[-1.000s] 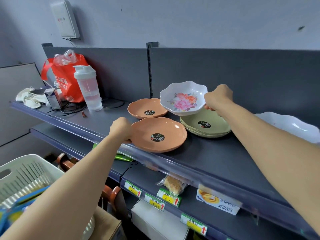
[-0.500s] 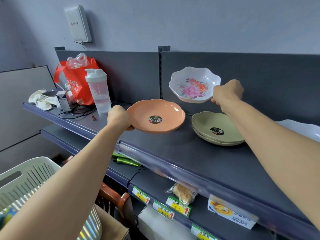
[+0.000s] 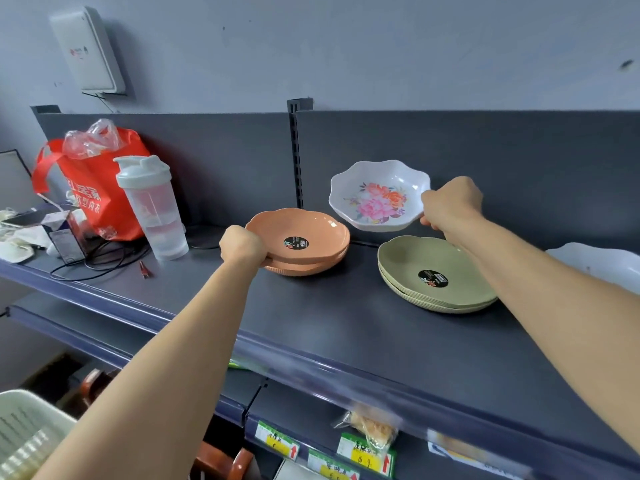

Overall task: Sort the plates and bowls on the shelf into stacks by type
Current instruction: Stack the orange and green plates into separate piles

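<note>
My left hand (image 3: 242, 245) grips the near rim of an orange plate (image 3: 304, 230), which lies on top of a second orange plate (image 3: 308, 266) on the dark shelf (image 3: 311, 323). My right hand (image 3: 450, 206) holds a white flowered bowl (image 3: 377, 195) by its right rim, tilted in the air above the shelf. Below and right of that bowl, two green plates (image 3: 433, 268) sit stacked. Another white bowl (image 3: 599, 265) shows partly at the right edge.
A clear shaker bottle (image 3: 152, 209), a red bag (image 3: 90, 188), a small box and cables crowd the shelf's left end. The lower shelf carries price tags (image 3: 367, 455) and a packaged snack. A white basket (image 3: 27, 434) stands at the bottom left.
My left hand carried the orange plate back and set it on the other orange plate. My right hand kept the flowered bowl raised.
</note>
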`<state>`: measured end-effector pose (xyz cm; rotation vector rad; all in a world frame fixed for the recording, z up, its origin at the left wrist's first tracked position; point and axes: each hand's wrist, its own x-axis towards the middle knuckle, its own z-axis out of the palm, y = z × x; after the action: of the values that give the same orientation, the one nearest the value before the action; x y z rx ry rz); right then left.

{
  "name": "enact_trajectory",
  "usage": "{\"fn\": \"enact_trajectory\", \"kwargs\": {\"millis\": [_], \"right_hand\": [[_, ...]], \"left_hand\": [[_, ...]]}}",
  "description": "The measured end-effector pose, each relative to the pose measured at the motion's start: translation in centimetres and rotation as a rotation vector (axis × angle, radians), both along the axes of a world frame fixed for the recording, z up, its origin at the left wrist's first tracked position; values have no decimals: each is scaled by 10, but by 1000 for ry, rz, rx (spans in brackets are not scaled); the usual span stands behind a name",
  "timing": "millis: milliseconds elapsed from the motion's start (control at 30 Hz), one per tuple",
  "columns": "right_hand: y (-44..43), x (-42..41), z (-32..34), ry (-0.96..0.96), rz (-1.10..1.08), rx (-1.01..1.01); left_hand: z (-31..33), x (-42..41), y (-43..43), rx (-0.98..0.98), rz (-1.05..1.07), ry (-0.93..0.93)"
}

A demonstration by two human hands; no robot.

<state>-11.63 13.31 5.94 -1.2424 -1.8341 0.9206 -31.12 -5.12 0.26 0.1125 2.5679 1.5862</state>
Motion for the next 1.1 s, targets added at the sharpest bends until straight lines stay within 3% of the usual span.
{"fn": "enact_trajectory", "kwargs": {"millis": [200,467,800,1100], "right_hand": [[4,-9,-8,-25,22,-1],[1,-4,-9,-6,70,-7],[23,92,8,6,20,6],[71,228,18,-53,-226,12]], "left_hand": [[-12,-9,7,-44,-35,-17],[-2,19,7,-345,-42,197],[42,133,61,-206,-393,548],[50,240,135,-120,-695,582]]}}
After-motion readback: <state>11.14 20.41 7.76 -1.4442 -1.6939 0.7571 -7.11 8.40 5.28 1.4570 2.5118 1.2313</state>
